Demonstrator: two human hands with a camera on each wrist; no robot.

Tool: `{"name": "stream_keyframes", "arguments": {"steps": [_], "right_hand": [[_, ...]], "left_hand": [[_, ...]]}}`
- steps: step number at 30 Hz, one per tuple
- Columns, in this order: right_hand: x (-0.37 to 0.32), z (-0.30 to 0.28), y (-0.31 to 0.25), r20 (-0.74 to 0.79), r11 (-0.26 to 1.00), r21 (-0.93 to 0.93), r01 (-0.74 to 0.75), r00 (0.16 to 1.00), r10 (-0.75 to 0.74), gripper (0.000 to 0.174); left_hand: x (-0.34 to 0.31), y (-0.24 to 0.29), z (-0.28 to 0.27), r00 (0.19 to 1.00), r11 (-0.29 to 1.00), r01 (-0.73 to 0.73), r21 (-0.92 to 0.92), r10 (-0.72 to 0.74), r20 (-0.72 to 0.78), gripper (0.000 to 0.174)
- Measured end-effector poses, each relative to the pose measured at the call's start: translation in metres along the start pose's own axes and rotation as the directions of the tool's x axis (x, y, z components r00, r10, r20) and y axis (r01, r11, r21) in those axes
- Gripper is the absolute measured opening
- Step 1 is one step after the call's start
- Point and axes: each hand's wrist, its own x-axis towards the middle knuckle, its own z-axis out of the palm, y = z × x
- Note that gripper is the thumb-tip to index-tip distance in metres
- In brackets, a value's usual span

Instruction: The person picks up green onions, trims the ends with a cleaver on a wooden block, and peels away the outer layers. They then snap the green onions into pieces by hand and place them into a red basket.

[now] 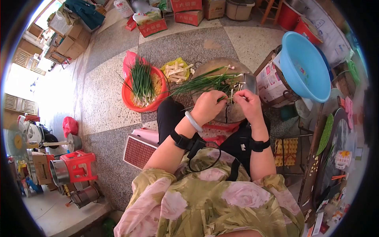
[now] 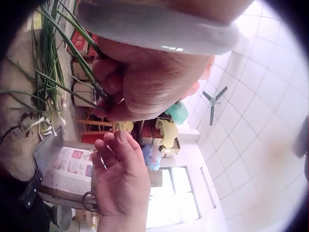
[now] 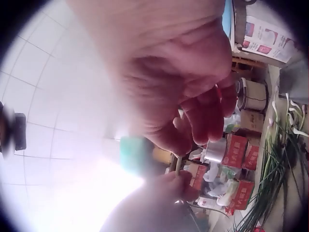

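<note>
Over the block (image 1: pixel 216 65), the left hand (image 1: pixel 211 106) grips a scallion (image 3: pixel 178 166), seemingly bracing it for the right hand (image 1: pixel 248 103) pinching its end, with the pile (image 1: pixel 203 82) lying on the block, presumably for easy reach.

Left hand (image 1: pixel 209 106), right hand (image 1: pixel 250 104): the hands pinch a green stalk (image 1: pixel 227 98) between them. Below the hands: round chopping block (image 1: pixel 209 65). Just beyond the hands, on the block: loose spring onions (image 1: pixel 207 82). Left of the hands: red basin (image 1: pixel 126 96), spring onion bunch (image 1: pixel 142 81) inside. Ahead-left: yellow bag (image 1: pixel 180 61), pale sticks (image 1: pixel 176 72). Right: blue basin (image 1: pixel 291 43).
</note>
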Motion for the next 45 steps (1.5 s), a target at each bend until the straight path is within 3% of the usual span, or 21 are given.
{"name": "stream_keyframes", "arguments": {"steps": [2, 3, 5, 9, 15, 18, 20, 26, 30, 31, 32, 36, 38, 42, 45], "right_hand": [[0.001, 0.004, 0.011, 0.009, 0.962, 0.214, -0.169, 0.985, 0.171, 0.011], [0.002, 0.007, 0.016, 0.01, 0.962, 0.213, -0.171, 0.985, 0.173, 0.011], [0.002, 0.013, 0.02, -0.022, 0.847, 0.473, -0.243, 0.958, 0.287, 0.015], [0.003, 0.014, 0.018, -0.097, 0.776, 0.597, -0.204, 0.942, 0.322, 0.016], [0.0, 0.002, 0.016, -0.101, 0.819, 0.529, -0.223, 0.942, 0.321, 0.017], [-0.002, 0.003, 0.013, -0.103, 0.918, 0.369, -0.147, 0.975, 0.198, 0.013], [-0.004, -0.001, 0.01, 0.027, 0.972, 0.171, -0.159, 0.987, 0.157, 0.01], [-0.007, -0.001, 0.002, 0.017, 0.99, 0.091, -0.104, 0.995, 0.103, 0.011], [-0.008, 0.0, -0.001, -0.026, 0.989, 0.092, -0.114, 0.993, 0.117, 0.012], [-0.007, -0.001, 0.002, -0.05, 0.968, 0.203, -0.149, 0.985, 0.162, 0.013], [-0.007, -0.002, 0.003, -0.068, 0.933, 0.312, -0.179, 0.975, 0.21, 0.014], [-0.008, -0.004, 0.0, -0.086, 0.925, 0.346, -0.157, 0.976, 0.198, 0.014], [-0.01, -0.004, -0.006, -0.055, 0.997, -0.017, 0.075, 0.996, -0.076, 0.015], [-0.012, -0.005, -0.01, 0.035, 0.991, -0.085, 0.104, 0.994, -0.101, 0.016], [-0.013, -0.004, -0.002, 0.044, 0.994, -0.105, 0.037, 0.999, -0.033, 0.013]], "left_hand": [[0.0, 0.0, 0.001, 1.0, 1.0, -0.024, 0.002, 0.024, 0.0, 0.018], [0.001, 0.0, 0.001, 0.999, 0.999, -0.049, 0.005, 0.049, -0.001, 0.019], [0.001, 0.0, 0.004, 0.998, 0.997, -0.069, 0.018, 0.069, -0.001, 0.018], [0.0, -0.002, 0.008, 0.995, 0.993, -0.101, 0.064, 0.102, -0.008, 0.015], [-0.001, -0.003, 0.007, 0.992, 0.988, -0.119, 0.095, 0.122, -0.028, 0.015], [-0.001, -0.003, 0.008, 0.994, 0.986, -0.105, 0.128, 0.106, -0.005, 0.016], [-0.001, -0.003, 0.01, 0.993, 0.984, -0.116, 0.139, 0.117, -0.004, 0.016], [0.002, -0.008, 0.016, 0.991, 0.988, -0.125, 0.088, 0.121, 0.051, 0.017], [0.003, -0.002, 0.014, 0.99, 0.997, -0.074, 0.034, 0.069, 0.123, 0.017], [0.003, -0.001, 0.015, 0.99, 0.997, -0.074, 0.034, 0.069, 0.123, 0.017], [0.003, -0.001, 0.016, 0.991, 0.994, -0.089, 0.069, 0.081, 0.103, 0.017], [0.0, 0.0, 0.017, 0.991, 0.984, -0.133, 0.118, 0.131, 0.028, 0.015], [0.0, -0.001, 0.019, 0.992, 0.982, -0.126, 0.138, 0.125, 0.018, 0.014], [0.0, -0.001, 0.02, 0.991, 0.975, -0.13, 0.182, 0.134, -0.011, 0.013], [-0.001, -0.003, 0.021, 0.988, 0.965, -0.143, 0.218, 0.151, -0.021, 0.013]]}}
